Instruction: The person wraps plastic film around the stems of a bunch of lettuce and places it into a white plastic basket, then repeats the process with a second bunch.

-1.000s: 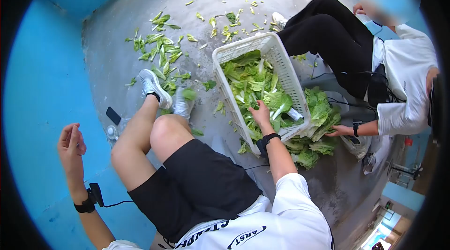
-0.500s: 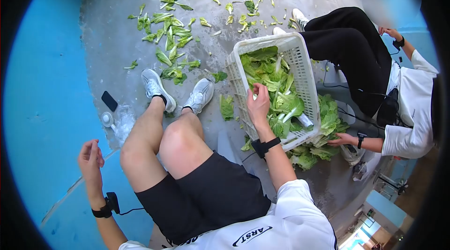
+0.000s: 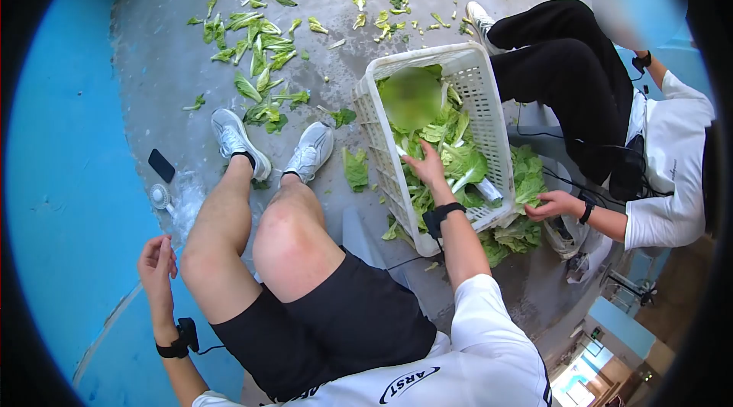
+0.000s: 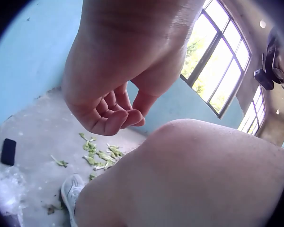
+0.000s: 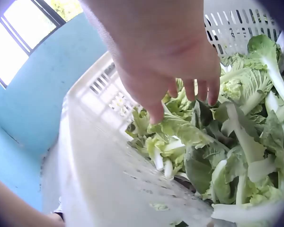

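Note:
A white slatted plastic crate (image 3: 500, 105), tilted toward me, holds a heap of leafy greens (image 5: 227, 137) with pale stalks. My right hand (image 3: 427, 166) is inside its near side, over the leaves. In the right wrist view the fingers (image 5: 189, 90) are extended and spread downward, tips right at the leaves, with no leaf gripped between them. My left hand (image 3: 158, 266) hangs in the air beside my left knee (image 4: 189, 142), fingers loosely curled and holding nothing. A blurred patch covers the far end of the heap in the head view.
Another person's hand (image 3: 553, 205) touches leaves piled beside the crate. Loose leaves (image 3: 263, 48) lie scattered on the concrete floor (image 3: 175, 63). A phone (image 3: 161, 166), a small white fan (image 3: 159, 195) and clear plastic (image 3: 185, 205) lie left of my shoes. A blue wall (image 3: 61, 140) stands at left.
My right hand drew back toward the crate's near rim, then moved in over the leaves again with fingers spreading. My left hand came lower. A larger leaf now lies between my shoe and the crate.

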A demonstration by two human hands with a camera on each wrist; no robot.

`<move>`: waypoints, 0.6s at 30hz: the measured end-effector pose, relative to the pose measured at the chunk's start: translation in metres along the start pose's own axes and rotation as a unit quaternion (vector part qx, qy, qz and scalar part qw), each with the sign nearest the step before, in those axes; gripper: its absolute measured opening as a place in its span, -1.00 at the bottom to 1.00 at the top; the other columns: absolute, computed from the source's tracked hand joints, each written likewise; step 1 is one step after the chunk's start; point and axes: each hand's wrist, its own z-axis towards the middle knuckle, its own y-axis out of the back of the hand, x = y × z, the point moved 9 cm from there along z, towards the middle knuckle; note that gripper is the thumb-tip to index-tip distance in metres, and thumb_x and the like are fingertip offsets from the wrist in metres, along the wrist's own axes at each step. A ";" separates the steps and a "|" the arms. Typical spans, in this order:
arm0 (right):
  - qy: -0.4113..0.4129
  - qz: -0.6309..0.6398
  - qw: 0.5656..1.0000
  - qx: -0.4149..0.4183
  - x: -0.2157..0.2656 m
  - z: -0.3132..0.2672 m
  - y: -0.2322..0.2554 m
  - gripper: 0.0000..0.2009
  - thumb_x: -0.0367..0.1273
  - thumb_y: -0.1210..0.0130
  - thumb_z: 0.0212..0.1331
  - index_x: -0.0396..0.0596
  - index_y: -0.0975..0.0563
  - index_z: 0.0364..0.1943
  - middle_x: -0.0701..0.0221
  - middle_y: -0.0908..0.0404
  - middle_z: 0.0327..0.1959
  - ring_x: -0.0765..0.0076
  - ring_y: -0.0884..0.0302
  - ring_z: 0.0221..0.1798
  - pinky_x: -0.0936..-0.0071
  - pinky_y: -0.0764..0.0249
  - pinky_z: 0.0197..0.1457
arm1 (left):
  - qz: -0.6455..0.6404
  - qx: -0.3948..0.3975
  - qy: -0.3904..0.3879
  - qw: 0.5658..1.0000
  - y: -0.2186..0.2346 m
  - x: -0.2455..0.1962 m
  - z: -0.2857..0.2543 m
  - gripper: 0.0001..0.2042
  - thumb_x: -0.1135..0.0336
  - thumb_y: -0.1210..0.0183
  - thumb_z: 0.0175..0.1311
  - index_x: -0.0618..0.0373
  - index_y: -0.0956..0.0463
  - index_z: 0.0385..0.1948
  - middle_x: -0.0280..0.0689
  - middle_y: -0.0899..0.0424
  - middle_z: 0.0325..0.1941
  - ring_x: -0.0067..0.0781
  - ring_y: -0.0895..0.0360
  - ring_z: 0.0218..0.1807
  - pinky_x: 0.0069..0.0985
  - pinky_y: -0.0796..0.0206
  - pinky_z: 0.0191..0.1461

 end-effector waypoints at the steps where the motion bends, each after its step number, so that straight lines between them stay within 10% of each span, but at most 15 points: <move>1: 0.000 -0.001 1.000 0.000 0.002 0.000 -0.001 -0.43 -0.16 -0.31 0.01 0.03 -0.48 0.16 0.08 -0.60 0.00 -0.06 -0.61 -0.07 0.13 -0.50 0.06 | 0.009 0.006 -0.004 1.000 -0.002 -0.002 -0.001 -0.81 0.28 -0.11 0.38 0.22 -0.54 -0.21 -0.46 -0.44 -0.58 -0.78 -0.22 -0.66 -0.74 0.01 -0.61; 3: -0.101 -0.070 0.983 0.138 -0.011 -0.004 -0.023 -0.58 -0.19 -0.32 -0.01 -0.01 -0.61 -0.03 0.08 -0.63 -0.09 -0.05 -0.60 -0.10 0.15 -0.49 0.03 | 0.018 0.015 -0.016 1.000 -0.006 -0.012 -0.002 -0.81 0.28 -0.12 0.38 0.22 -0.54 -0.21 -0.46 -0.44 -0.58 -0.78 -0.23 -0.65 -0.74 0.01 -0.60; 18: -0.054 0.181 0.979 -0.081 0.015 -0.071 0.131 -0.73 -0.41 -0.27 0.07 -0.15 -0.61 -0.11 0.26 -0.71 -0.28 0.35 -0.67 -0.19 0.50 -0.49 -0.03 | -0.005 0.062 -0.088 0.994 -0.035 -0.069 -0.018 -0.84 0.33 -0.11 0.38 0.23 -0.54 -0.19 -0.46 -0.44 -0.57 -0.76 -0.26 -0.62 -0.72 -0.03 -0.57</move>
